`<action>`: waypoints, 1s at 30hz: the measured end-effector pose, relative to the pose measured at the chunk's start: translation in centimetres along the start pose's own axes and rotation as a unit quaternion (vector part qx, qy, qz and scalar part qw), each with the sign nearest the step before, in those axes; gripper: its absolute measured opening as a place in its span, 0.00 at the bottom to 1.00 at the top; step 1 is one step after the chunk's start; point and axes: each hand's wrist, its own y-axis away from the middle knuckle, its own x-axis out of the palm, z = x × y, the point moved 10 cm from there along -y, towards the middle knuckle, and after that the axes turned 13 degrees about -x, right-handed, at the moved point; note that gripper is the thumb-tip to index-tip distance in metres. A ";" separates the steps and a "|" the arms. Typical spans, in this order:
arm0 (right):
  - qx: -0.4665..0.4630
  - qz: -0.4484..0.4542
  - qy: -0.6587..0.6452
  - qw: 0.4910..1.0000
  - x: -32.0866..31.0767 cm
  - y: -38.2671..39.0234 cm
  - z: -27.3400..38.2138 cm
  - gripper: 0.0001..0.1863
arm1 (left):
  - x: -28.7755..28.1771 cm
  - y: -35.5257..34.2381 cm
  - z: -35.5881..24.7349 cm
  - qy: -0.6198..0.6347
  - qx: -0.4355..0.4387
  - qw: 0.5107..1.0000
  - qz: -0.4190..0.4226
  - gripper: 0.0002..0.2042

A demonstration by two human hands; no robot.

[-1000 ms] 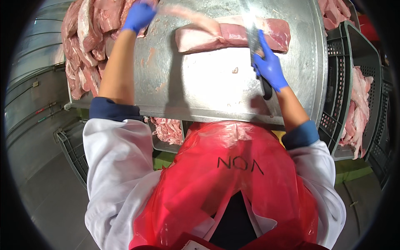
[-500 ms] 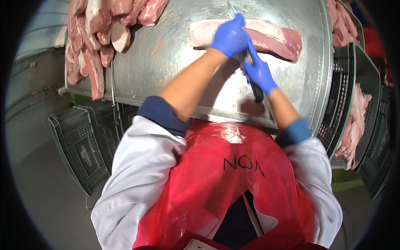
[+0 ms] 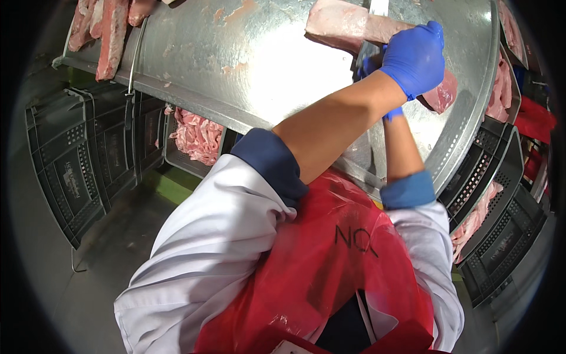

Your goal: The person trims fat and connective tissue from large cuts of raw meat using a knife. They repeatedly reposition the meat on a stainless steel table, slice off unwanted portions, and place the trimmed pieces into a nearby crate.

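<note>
Meat (image 3: 336, 22) in one long pink-and-pale slab lies on the metal table (image 3: 236, 82), toward its far right part; one end points left, the other sits near the table's right rim, and the left hand hides much of the middle. The left hand (image 3: 415, 59) is over the slab, fingers curled in; whether they pinch the pale layer or only press on it I cannot tell. The right hand (image 3: 370, 62) is mostly behind the left wrist; its fingers seem wrapped round the handle of the knife (image 3: 379, 7), though blur makes that a fair guess; the bright blade shows past the slab's far edge. The left forearm (image 3: 348, 118) crosses over the right one (image 3: 404, 150).

The main danger, as I judge it, is a cut to the left hand; the blade is close by and the crossed arms block the view, so a slip of a wet glove could bring the edge into the fingers. Smooth metal might also let the slab skid under a hard pull; a steep blade angle could gouge the pink flesh.
</note>
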 end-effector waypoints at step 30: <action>0.025 0.105 -0.227 0.968 6.9 2.0 13.7 0.36 | -2.0 3.5 -18.6 0.160 0.147 0.976 -0.011 0.16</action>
